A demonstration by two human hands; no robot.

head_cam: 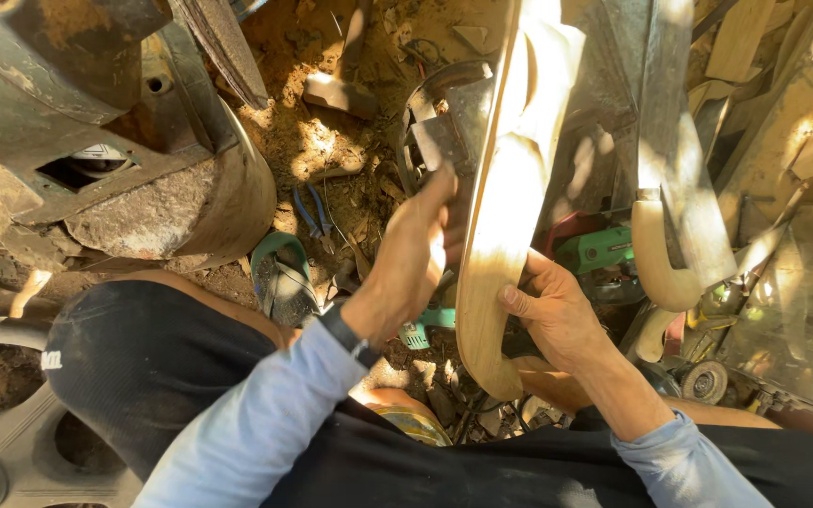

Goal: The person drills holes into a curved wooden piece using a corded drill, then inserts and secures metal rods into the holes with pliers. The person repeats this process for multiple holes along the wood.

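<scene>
Nearest, dark cloth over the lap and two pale blue sleeves (265,423). Right hand (557,315) wrapped around the lower edge of a curved board (496,235), thumb pressed across its near face. Left hand (411,254) clenched on a tool at the board's left edge, tool itself hidden behind the fingers, kind not to be told. Watch (355,341) on that wrist.

Board upright between the knees, lower end near the lap, upper end running out of view at the top. Pale bare wood, stiff, smooth on the sunlit face, probably light enough for one hand yet long and top-heavy; best gripped low on the edge, as now, with the second hand steadying higher up. Likely to dent or splinter if knocked against metal.

Below and beyond, an earth floor (331,141) strewn with chips and dust, uneven. Green sandal (279,273) and blue-handled pliers (312,212) lying there. Green power tool (599,249) just right of the board. Rusty metal housing (96,122) at left, more curved wooden pieces (670,245) stacked at right. Cramped, cluttered, patchy sun.
</scene>
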